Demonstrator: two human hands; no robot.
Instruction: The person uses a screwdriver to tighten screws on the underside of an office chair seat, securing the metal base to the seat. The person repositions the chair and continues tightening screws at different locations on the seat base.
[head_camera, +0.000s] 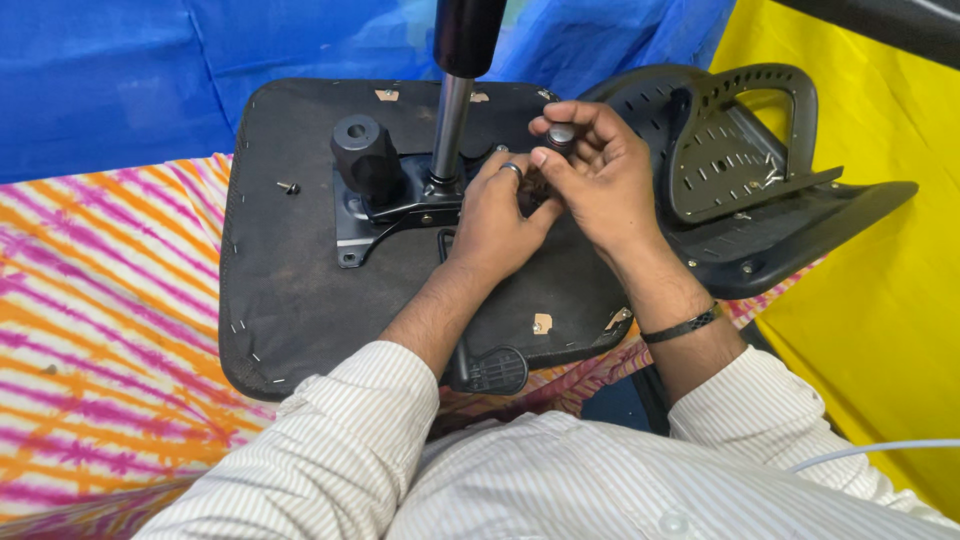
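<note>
An upturned black chair seat (290, 280) lies on a tie-dye cloth, its metal mechanism plate (365, 215) bolted on, with a round black knob (362, 150) and a chrome gas cylinder (452, 125) rising from it. My left hand (495, 215) rests on the mechanism beside the cylinder, a ring on one finger. My right hand (595, 170) pinches a small dark cylindrical tool (561, 135) upright over the plate's right side. What the tool's tip touches is hidden by my fingers.
A black perforated chair back with armrest loop (740, 170) lies to the right. A loose screw (290, 187) sits on the seat's left part. A black lever paddle (497, 370) pokes out near my body. Blue sheet behind, yellow sheet (880, 300) on the right.
</note>
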